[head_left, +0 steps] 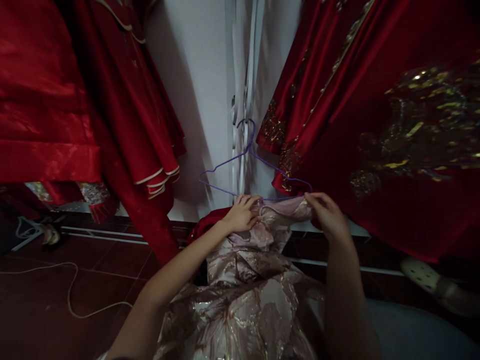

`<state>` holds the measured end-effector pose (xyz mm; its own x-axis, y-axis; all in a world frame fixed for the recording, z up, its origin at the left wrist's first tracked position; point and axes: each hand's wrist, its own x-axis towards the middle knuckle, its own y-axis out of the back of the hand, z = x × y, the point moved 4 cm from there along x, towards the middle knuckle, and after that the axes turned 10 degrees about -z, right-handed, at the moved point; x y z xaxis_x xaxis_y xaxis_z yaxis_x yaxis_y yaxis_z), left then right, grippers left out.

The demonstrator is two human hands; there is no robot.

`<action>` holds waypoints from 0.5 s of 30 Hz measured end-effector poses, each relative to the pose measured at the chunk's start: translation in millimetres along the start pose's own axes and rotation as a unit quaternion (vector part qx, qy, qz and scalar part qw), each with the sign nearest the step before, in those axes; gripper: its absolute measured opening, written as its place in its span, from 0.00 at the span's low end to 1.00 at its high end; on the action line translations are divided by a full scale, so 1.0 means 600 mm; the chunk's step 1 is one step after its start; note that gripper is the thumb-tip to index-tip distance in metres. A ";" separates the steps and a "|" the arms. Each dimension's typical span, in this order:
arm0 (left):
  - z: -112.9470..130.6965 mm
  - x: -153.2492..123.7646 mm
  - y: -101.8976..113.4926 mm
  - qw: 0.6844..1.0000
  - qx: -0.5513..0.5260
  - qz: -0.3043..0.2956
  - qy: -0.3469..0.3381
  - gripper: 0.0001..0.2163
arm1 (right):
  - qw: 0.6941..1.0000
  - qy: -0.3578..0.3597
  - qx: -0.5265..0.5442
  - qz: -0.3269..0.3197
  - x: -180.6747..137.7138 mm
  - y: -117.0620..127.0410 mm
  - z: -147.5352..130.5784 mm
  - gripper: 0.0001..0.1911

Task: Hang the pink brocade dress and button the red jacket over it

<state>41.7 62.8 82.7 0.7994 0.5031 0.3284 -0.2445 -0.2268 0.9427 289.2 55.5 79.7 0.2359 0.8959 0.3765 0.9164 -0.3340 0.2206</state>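
Observation:
A pale pink garment with gold shimmer (pixel 243 295) hangs down in front of me from a purple wire hanger (pixel 250 150). My left hand (pixel 242 214) is closed on the garment's top edge at the left of the hanger's bottom wire. My right hand (pixel 327 216) pinches the garment's right shoulder where it meets the hanger's right end. The hanger's hook points up in front of a white wall (pixel 195 75).
Red satin dresses hang at the left (pixel 56 100) and at the right with gold embroidery (pixel 393 130). White straps (pixel 245 60) hang down the wall corner. The floor is dark red tile (pixel 45 295) with a thin white cord (pixel 71 295). A pale shoe (pixel 423 275) sits at lower right.

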 end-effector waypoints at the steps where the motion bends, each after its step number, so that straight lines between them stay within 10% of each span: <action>1: 0.008 -0.009 -0.001 1.000 0.002 0.005 0.009 0.13 | 0.998 -0.016 0.033 0.044 0.004 0.008 0.013 0.20; 15: 0.036 -0.066 0.041 0.998 0.050 0.010 0.043 0.12 | 0.959 -0.092 0.156 0.219 0.003 0.034 0.042 0.20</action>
<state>15.7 19.6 91.6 0.7431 0.5668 0.3557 -0.2013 -0.3176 0.9266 316.2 57.8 62.2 0.6475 0.7356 0.1993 0.7613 -0.6122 -0.2138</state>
